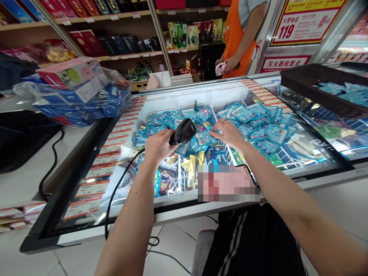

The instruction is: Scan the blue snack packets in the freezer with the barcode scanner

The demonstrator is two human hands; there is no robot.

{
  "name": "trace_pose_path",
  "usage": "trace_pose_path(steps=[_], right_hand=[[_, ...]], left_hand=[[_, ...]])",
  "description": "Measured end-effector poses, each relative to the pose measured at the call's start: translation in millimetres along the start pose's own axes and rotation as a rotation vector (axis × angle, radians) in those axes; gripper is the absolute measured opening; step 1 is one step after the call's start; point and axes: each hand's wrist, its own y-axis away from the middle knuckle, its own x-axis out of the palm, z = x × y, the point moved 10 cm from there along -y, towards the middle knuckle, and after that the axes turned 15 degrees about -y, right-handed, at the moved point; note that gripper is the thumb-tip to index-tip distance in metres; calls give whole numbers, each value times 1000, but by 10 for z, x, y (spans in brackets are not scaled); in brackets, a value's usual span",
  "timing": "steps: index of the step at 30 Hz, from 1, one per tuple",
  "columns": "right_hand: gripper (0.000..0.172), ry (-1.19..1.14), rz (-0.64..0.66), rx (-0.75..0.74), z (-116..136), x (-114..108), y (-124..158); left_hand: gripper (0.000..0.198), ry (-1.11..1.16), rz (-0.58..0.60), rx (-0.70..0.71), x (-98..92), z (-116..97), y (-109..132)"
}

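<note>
My left hand (158, 146) is wrapped round a black handheld barcode scanner (184, 131), its head tilted to the right over the freezer bin. A cable (124, 177) runs from the scanner down past my left forearm. My right hand (229, 133) has its thumb and fingertips at the edge of a light-blue packet (203, 138) with a pale printed label. The exact grip is partly hidden. More blue packets (266, 124) lie heaped to the right of that hand, and others (161, 122) lie beyond the scanner.
The freezer's front rim (178, 212) crosses before me, with a blurred-out phone (228, 184) on it. Plastic-wrapped boxes (77, 94) stand at left. A black crate (324, 86) of blue packets sits at right. Behind the freezer, a person in an orange apron (237, 38) holds something pink.
</note>
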Motion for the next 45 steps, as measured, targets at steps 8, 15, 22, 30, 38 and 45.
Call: trace_pose_path(steps=[8, 15, 22, 30, 38, 45], right_hand=[[56, -83, 76, 70, -72, 40, 1], [46, -242, -150, 260, -380, -165, 28], [36, -258, -175, 196, -289, -191, 15], [34, -263, -172, 190, -299, -170, 13], [35, -273, -190, 209, -343, -159, 15], [37, -267, -190, 208, -356, -149, 7]], left_hand=[[29, 11, -3, 5, -21, -20, -1], [30, 55, 26, 22, -11, -52, -4], [34, 80, 40, 94, -29, -168, -6], [34, 98, 23, 123, -61, -243, 0], [35, 107, 44, 116, -50, -264, -1], [35, 124, 68, 105, -45, -267, -1]])
